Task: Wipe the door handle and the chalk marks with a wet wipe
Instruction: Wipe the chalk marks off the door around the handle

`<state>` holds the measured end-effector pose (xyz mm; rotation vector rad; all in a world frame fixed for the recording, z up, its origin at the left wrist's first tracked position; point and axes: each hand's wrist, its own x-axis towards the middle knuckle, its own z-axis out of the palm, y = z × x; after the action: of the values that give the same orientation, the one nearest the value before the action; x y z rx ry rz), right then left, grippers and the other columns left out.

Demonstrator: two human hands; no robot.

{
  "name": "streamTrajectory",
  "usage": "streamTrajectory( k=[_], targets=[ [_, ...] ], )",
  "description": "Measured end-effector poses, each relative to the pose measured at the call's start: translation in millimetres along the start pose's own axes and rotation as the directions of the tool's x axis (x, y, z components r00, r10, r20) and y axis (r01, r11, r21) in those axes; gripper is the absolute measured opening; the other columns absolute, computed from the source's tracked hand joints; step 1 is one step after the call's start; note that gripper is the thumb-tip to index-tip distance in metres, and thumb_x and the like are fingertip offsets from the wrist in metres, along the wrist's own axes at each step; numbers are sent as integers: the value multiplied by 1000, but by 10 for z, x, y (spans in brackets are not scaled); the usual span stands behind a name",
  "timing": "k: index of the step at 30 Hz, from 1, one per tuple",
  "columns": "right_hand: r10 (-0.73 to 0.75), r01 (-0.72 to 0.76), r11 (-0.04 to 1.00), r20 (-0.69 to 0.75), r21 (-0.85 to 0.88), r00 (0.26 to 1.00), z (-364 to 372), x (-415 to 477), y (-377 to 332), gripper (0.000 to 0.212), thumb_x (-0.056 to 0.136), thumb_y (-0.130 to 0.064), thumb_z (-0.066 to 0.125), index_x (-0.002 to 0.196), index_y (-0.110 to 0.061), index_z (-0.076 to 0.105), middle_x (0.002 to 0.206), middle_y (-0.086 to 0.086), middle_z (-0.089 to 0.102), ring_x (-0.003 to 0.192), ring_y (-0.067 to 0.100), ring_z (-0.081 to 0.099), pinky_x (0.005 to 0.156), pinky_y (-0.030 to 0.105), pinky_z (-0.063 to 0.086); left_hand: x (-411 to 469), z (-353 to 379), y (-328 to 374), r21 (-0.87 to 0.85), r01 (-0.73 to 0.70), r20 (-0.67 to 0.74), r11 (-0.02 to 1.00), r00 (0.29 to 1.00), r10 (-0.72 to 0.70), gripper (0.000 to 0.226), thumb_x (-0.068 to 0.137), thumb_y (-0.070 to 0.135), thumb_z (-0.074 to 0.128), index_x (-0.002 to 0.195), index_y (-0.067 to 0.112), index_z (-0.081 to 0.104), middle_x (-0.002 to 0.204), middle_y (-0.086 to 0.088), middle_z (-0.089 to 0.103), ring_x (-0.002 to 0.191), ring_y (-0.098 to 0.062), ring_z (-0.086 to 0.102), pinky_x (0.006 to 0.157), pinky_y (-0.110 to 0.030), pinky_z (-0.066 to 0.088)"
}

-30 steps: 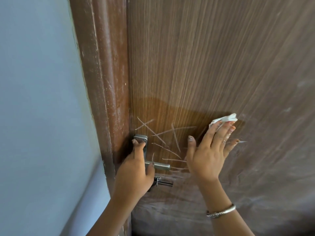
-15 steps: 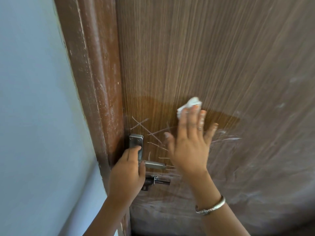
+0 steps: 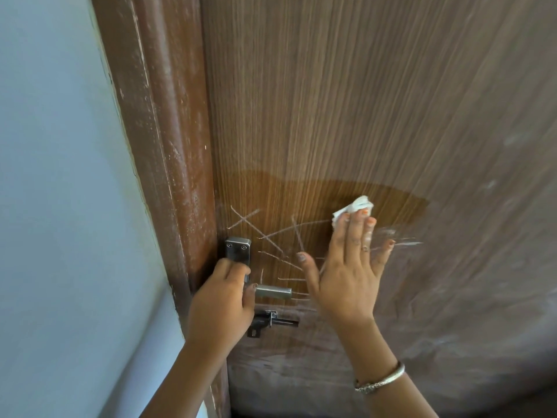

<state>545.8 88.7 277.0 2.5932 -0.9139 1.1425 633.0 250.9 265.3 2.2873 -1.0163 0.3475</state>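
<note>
Your right hand (image 3: 346, 282) slides the wipe (image 3: 355, 206) back toward 3 o'clock, fingers (image 3: 352, 233) flat on it; left hand (image 3: 220, 300) grips the door handle (image 3: 272, 291); chalk marks (image 3: 271, 239) remain.

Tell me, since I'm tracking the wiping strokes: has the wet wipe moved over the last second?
Yes. Judged against the door handle, the wet wipe under the right hand swept left toward it, then back a little to the right.

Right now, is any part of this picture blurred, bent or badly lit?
Head view: the wide lens bows the door frame and the wood grain; the fingertips of the right hand and the wet wipe look slightly motion-smeared; the chalk marks beside the door handle are sharp; the light is soft, with a pale sheen on the right side of the door.
</note>
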Motion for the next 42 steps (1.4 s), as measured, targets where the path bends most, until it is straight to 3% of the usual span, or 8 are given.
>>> streamTrajectory(
  k=[4, 7, 15, 23, 32, 38, 40, 42],
  targets=[
    [263, -261, 964, -32, 54, 964, -4, 24, 233, 91, 88, -61, 28, 143, 10, 12, 150, 33, 6, 141, 43, 2, 110, 64, 0, 4, 11, -14, -3, 0, 10, 1000, 1000, 0, 22, 69, 16, 77, 88, 11, 66, 92, -5, 66, 62, -19, 65, 50, -16, 42],
    [349, -344, 932, -24, 117, 937, 6, 1, 332, 93, 88, -61, 29, 144, 9, 2, 150, 35, 1, 140, 46, 0, 109, 67, 5, 15, 17, -15, 5, -8, 11, 1000, 1000, 8, 21, 69, 15, 77, 87, 11, 66, 91, -5, 66, 62, -19, 65, 50, -17, 43],
    [49, -52, 998, 105, 23, 993, 169, -295, 147, 88, 90, -64, 19, 143, 5, 15, 150, 23, 5, 141, 37, 3, 110, 61, 1, 30, 7, -34, 32, -6, 25, 999, 1000, 6, 20, 68, 9, 77, 85, 12, 67, 88, -4, 66, 62, -20, 65, 49, -16, 41],
    [337, -348, 922, 89, 171, 937, 154, -263, 195, 94, 89, -65, 19, 143, 8, -3, 149, 37, 0, 140, 42, -6, 110, 65, 4, 25, 8, -34, 32, -15, 16, 999, 1000, 15, 20, 67, 5, 77, 82, 13, 67, 86, -2, 64, 58, -18, 63, 47, -12, 35],
    [-60, 58, 998, 132, 16, 989, 177, -306, 10, 88, 91, -66, 15, 143, 5, 16, 150, 23, 6, 141, 37, 6, 111, 60, 6, 29, 0, -43, 25, -13, 13, 1000, 1000, 12, 19, 67, 6, 77, 81, 13, 67, 85, -2, 64, 59, -19, 63, 46, -11, 34],
    [222, -230, 960, 67, 162, 973, 111, -176, 47, 95, 90, -67, 12, 141, 13, 16, 148, 28, -5, 139, 42, -2, 110, 66, 7, 37, 17, -60, 2, -7, 6, 1000, 1000, 7, 15, 70, 8, 76, 79, 14, 66, 85, -1, 63, 58, -18, 62, 46, -11, 34],
    [188, -199, 964, 80, 174, 979, 94, -130, -41, 95, 90, -67, 12, 141, 14, 16, 148, 29, -6, 139, 44, -3, 110, 66, 7, 37, 24, -63, -3, -5, 7, 1000, 1000, 5, 14, 70, 9, 76, 79, 14, 66, 85, -1, 63, 59, -18, 62, 47, -10, 34],
    [32, -44, 995, 123, 95, 992, 92, -109, -140, 93, 90, -67, 13, 142, 10, 18, 149, 27, -2, 139, 42, -2, 110, 63, 6, 36, 28, -68, -7, -5, 13, 1000, 1000, 5, 14, 70, 9, 76, 78, 14, 66, 84, -1, 63, 58, -19, 62, 47, -11, 35]
  ],
)
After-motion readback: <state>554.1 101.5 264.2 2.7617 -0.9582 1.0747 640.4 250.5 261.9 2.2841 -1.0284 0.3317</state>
